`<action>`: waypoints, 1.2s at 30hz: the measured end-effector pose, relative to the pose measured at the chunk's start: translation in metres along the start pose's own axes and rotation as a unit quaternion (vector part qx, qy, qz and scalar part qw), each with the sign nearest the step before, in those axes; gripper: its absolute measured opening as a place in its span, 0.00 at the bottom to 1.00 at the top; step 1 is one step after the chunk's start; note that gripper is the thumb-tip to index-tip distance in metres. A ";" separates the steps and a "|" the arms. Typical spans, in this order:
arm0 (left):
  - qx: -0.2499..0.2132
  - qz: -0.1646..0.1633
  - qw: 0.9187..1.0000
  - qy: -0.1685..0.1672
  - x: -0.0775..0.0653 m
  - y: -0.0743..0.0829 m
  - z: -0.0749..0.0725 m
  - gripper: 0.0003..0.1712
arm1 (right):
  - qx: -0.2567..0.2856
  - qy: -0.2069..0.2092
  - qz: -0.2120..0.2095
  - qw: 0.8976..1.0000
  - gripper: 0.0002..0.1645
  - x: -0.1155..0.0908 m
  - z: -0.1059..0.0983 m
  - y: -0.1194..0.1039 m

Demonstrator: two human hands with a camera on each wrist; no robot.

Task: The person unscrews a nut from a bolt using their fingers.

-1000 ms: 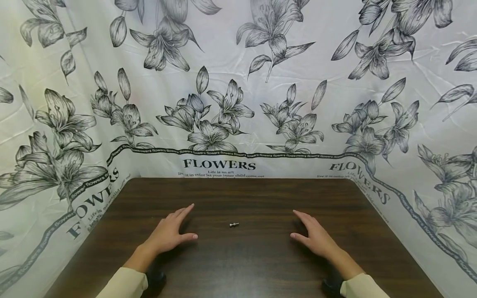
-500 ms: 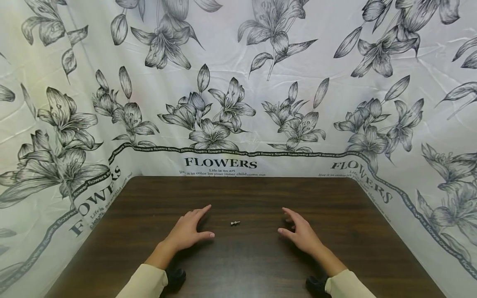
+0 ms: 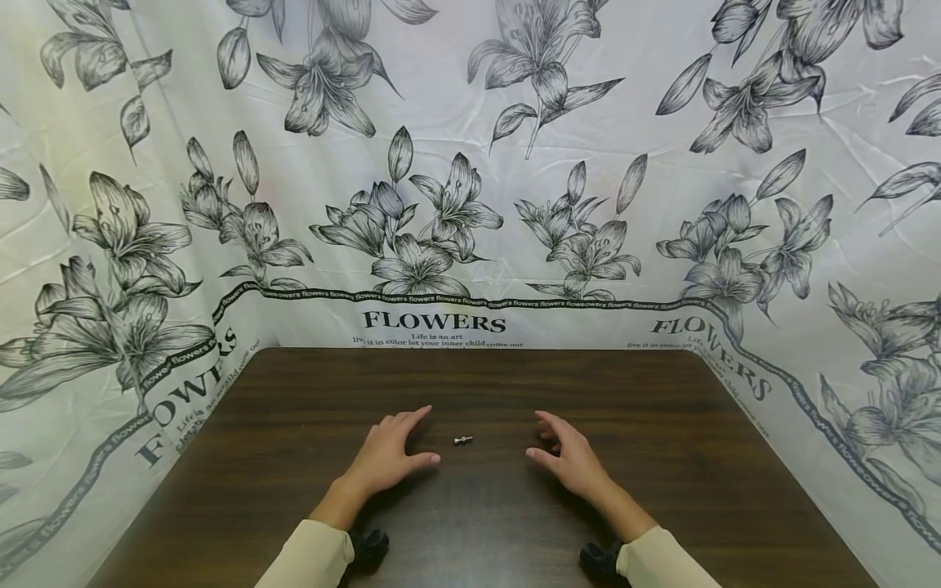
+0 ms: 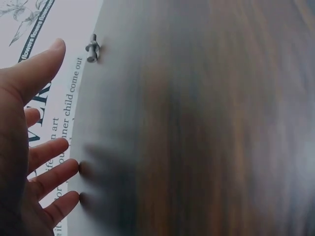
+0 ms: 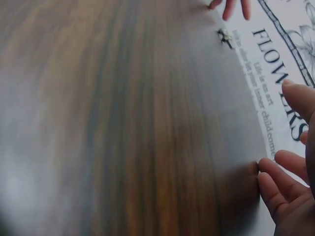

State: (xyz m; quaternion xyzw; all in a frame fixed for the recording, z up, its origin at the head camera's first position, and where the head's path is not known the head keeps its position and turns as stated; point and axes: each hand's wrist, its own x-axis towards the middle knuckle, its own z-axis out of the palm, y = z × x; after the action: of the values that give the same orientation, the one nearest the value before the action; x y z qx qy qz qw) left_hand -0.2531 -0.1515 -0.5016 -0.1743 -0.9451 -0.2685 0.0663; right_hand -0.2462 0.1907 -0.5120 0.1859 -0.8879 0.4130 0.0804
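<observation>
A small silver bolt with what looks like a nut on its shank [image 3: 463,440] lies on the dark wooden table [image 3: 470,523], between the two hands. To its left is my left hand [image 3: 385,457], fingers spread and thumb pointing at the bolt, holding nothing. My right hand [image 3: 573,461] is farther off on the other side, its fingers loosely bent and nothing in them. In the left wrist view the bolt [image 4: 92,48] appears beyond the thumb, apart from it. The right wrist view has the bolt [image 5: 225,38] near the left hand's fingertips [image 5: 230,9].
A white cloth [image 3: 573,245] printed with grey lilies and "FLOWERS" lettering hangs behind and along both sides of the table. Black bands [image 3: 370,547] sit at the wrists, below cream sleeves [image 3: 312,555].
Both hands have moved inward over the table toward the bolt, the left one to the right and the right one to the left. The bolt stays where it was.
</observation>
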 end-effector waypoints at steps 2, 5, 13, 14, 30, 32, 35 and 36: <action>-0.017 -0.005 1.000 0.006 0.002 0.002 0.002 0.46 | 0.005 0.003 -0.005 1.000 0.40 0.002 0.004 -0.002; -0.057 -0.022 0.998 0.008 0.006 0.006 0.005 0.44 | 0.012 0.000 -0.013 1.000 0.39 0.005 0.009 -0.005; -0.120 -0.028 0.992 0.018 0.014 0.014 0.015 0.39 | 0.033 -0.012 -0.018 0.999 0.38 0.011 0.020 -0.010; -0.125 -0.025 0.992 0.018 0.015 0.015 0.016 0.39 | 0.035 -0.013 -0.018 0.999 0.38 0.012 0.021 -0.010; -0.036 -0.066 0.995 0.064 0.021 0.029 0.034 0.29 | 0.067 -0.031 -0.035 0.997 0.36 0.026 0.045 -0.020; -0.030 -0.066 0.995 0.070 0.021 0.030 0.035 0.28 | 0.065 -0.029 -0.032 0.997 0.35 0.028 0.047 -0.021; -0.023 -0.070 0.994 0.077 0.021 0.033 0.036 0.27 | 0.060 -0.030 -0.030 0.997 0.32 0.030 0.051 -0.024; -0.022 -0.072 0.994 0.078 0.021 0.034 0.037 0.26 | 0.056 -0.031 -0.031 0.997 0.31 0.031 0.052 -0.025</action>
State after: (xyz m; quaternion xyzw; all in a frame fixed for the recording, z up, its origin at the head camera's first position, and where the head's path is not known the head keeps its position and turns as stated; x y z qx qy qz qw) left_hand -0.2612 -0.0990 -0.5118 -0.0853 -0.9410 -0.3058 0.1169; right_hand -0.2639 0.1279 -0.5191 0.2299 -0.8594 0.4534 0.0550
